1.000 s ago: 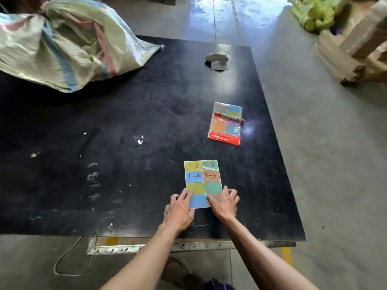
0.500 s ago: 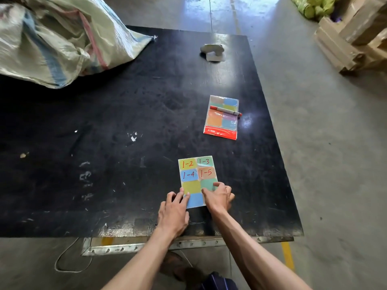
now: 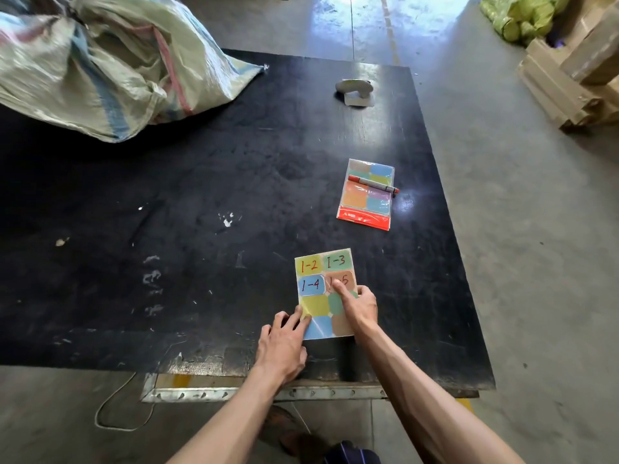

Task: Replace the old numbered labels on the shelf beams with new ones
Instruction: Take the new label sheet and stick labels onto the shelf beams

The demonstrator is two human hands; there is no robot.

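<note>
Lying near the front edge of the black surface (image 3: 201,195): label sheet (image 3: 323,293), marked 1-2, 1-3, 1-4, 1-5. Left hand (image 3: 284,343) presses its lower left corner, fingers straight. Right hand (image 3: 356,306) rests on the sheet, index finger extended onto the brown 1-5 label. Beyond, a sticker pack (image 3: 366,195) with a red marker (image 3: 373,184) across it.

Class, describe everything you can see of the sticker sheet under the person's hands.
The sticker sheet is a white card lying flat near the black table's front edge. It carries rounded coloured labels in two columns; the top four read 1-2, 1-3, 1-4 and 1-5, the lower ones blank. The left hand presses its lower left corner; the right hand's forefinger touches the 1-5 label.
</note>
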